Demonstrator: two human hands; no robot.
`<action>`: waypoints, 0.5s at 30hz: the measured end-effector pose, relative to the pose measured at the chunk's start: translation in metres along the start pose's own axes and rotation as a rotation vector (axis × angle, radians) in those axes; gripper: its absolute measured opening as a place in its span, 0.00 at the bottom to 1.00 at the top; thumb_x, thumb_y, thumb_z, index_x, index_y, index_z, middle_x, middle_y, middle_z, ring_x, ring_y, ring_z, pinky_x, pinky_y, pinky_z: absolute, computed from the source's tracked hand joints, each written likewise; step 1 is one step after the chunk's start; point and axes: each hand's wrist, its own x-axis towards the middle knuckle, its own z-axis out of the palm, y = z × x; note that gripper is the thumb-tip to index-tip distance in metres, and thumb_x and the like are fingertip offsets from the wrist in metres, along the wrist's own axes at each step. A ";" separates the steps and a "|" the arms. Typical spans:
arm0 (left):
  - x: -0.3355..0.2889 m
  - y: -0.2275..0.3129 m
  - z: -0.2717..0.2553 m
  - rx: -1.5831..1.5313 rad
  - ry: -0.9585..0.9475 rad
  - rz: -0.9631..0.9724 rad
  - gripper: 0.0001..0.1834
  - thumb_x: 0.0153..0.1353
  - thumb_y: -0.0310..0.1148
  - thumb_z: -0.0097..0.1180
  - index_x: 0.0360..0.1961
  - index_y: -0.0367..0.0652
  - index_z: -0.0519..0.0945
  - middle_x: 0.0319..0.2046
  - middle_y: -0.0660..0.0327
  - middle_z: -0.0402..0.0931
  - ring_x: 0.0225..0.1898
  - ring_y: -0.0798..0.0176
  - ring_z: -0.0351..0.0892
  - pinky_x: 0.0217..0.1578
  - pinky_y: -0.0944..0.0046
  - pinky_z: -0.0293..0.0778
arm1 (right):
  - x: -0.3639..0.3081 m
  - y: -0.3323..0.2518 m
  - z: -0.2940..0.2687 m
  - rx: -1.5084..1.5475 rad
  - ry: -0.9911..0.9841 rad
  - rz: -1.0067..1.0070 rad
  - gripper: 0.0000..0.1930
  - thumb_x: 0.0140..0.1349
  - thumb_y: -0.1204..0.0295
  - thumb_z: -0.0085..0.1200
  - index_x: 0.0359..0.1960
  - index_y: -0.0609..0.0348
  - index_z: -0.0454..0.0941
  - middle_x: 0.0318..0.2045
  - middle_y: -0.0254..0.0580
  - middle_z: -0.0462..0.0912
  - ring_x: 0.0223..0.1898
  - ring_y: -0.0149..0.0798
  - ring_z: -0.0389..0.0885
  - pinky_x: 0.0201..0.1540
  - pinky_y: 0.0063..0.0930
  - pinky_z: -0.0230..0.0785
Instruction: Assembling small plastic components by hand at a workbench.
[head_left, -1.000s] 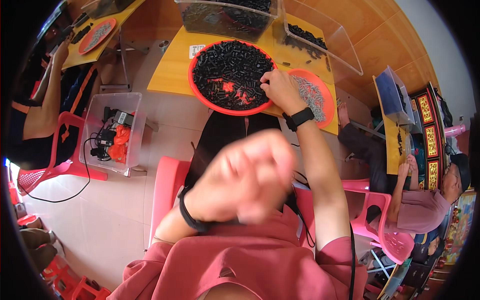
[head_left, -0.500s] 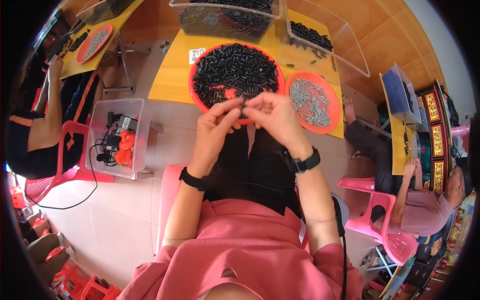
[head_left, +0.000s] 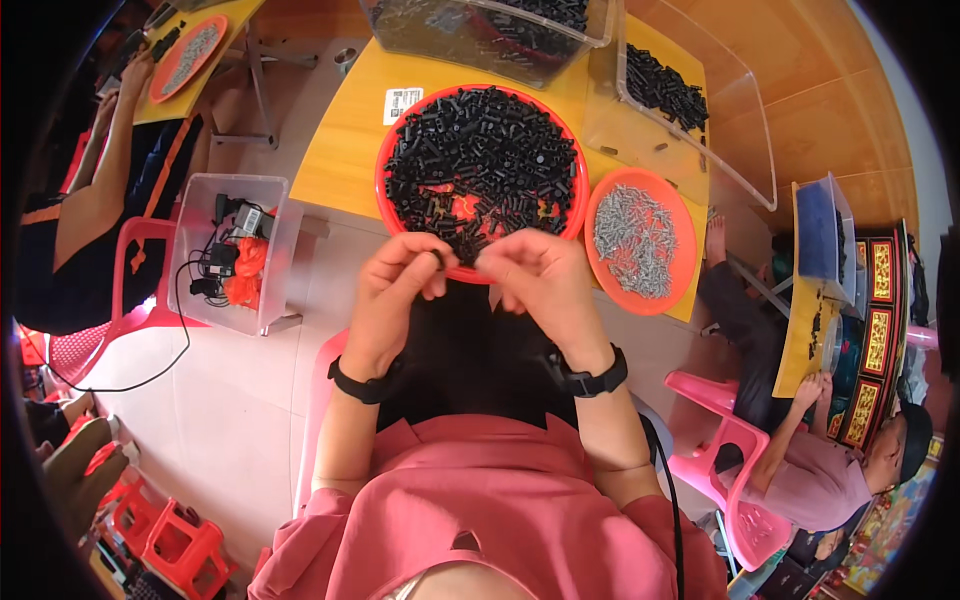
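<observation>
My left hand (head_left: 393,295) is closed in a pinch at the near rim of a round red tray (head_left: 381,180). A small black plastic piece (head_left: 437,258) sits between its thumb and index finger. To its right, my right hand (head_left: 548,290) is also pinched, over the same rim, and whatever its fingertips may hold is too small to make out. The two hands are apart. A heap of short black cylindrical pieces (head_left: 480,140) fills the tray, with patches of its patterned bottom showing near my hands. Beside it, an orange-red plate (head_left: 683,230) holds many small silver screws (head_left: 632,240).
Two clear plastic bins, one at the back (head_left: 490,50) and one at the right (head_left: 740,110), contain more black pieces on the yellow table (head_left: 340,150). A clear box (head_left: 275,240) with cables stands left on the floor. Co-workers sit at tables on both sides (head_left: 810,470).
My hands have moved apart; they were together at the tray's near rim. The left now pinches a black piece by itself. The whole view has shifted slightly.
</observation>
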 end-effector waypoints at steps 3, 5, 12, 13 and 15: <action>0.002 0.001 -0.003 -0.159 0.062 -0.038 0.09 0.69 0.32 0.49 0.44 0.39 0.76 0.35 0.64 0.79 0.27 0.76 0.70 0.30 0.76 0.66 | 0.012 -0.001 -0.009 -0.433 0.223 -0.249 0.04 0.56 0.74 0.61 0.30 0.61 0.79 0.21 0.37 0.80 0.20 0.30 0.78 0.21 0.25 0.67; 0.010 -0.003 -0.002 -0.231 0.082 -0.083 0.10 0.69 0.33 0.48 0.45 0.40 0.76 0.35 0.63 0.79 0.27 0.76 0.70 0.30 0.77 0.65 | 0.025 0.001 -0.013 -0.864 0.297 -0.434 0.03 0.54 0.76 0.60 0.27 0.59 0.77 0.23 0.42 0.78 0.25 0.43 0.79 0.26 0.35 0.69; 0.022 0.009 -0.005 -0.312 0.039 -0.180 0.11 0.71 0.35 0.46 0.45 0.41 0.76 0.36 0.63 0.78 0.27 0.76 0.70 0.30 0.77 0.65 | 0.035 0.003 -0.007 -1.154 0.270 -0.422 0.02 0.54 0.78 0.55 0.29 0.57 0.76 0.28 0.45 0.75 0.29 0.53 0.78 0.29 0.44 0.70; 0.023 0.007 -0.006 -0.305 0.024 -0.159 0.10 0.71 0.35 0.46 0.45 0.42 0.76 0.36 0.63 0.78 0.27 0.76 0.70 0.29 0.77 0.65 | 0.035 0.004 -0.007 -1.163 0.243 -0.422 0.03 0.54 0.78 0.55 0.30 0.57 0.76 0.28 0.45 0.75 0.28 0.53 0.78 0.29 0.44 0.70; 0.022 0.000 -0.011 -0.329 0.009 -0.162 0.10 0.71 0.35 0.47 0.45 0.42 0.76 0.36 0.63 0.78 0.26 0.76 0.70 0.28 0.77 0.65 | 0.040 0.004 -0.003 -1.189 0.297 -0.426 0.03 0.54 0.77 0.55 0.30 0.57 0.76 0.28 0.45 0.75 0.28 0.53 0.78 0.29 0.44 0.70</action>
